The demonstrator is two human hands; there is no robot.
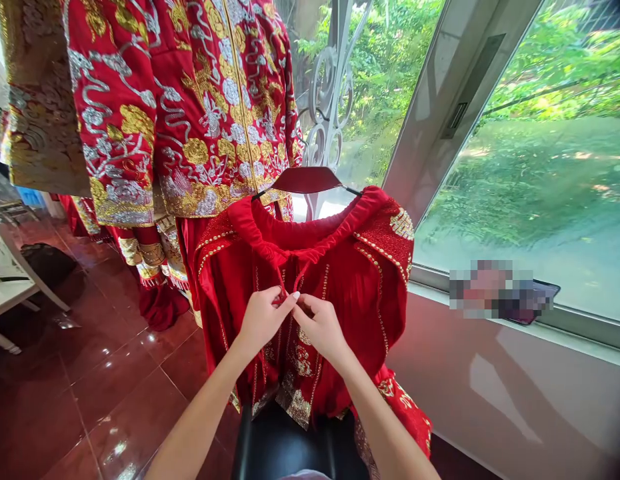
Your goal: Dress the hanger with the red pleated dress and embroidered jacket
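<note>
A red skirt (347,313) with gold beading and embroidery hangs in front of me, its gathered waistband (310,237) clipped at both sides to a dark red hanger (307,179). Two thin red drawstrings (301,270) come out at the waistband's front. My left hand (260,317) pinches the drawstring, thumb and fingers closed. Close against it, my right hand (323,327) is closed on the drawstring too, with the fingertips of both hands meeting. Whether the cords are crossed or knotted there is hidden by my fingers.
An embroidered red jacket (210,113) hangs behind at left, beside a gold garment (45,100). At far left stands a white chair (20,273). A black seat (295,443) is below the skirt. To the right, a phone-like object (533,303), partly blurred, lies on the windowsill (595,347).
</note>
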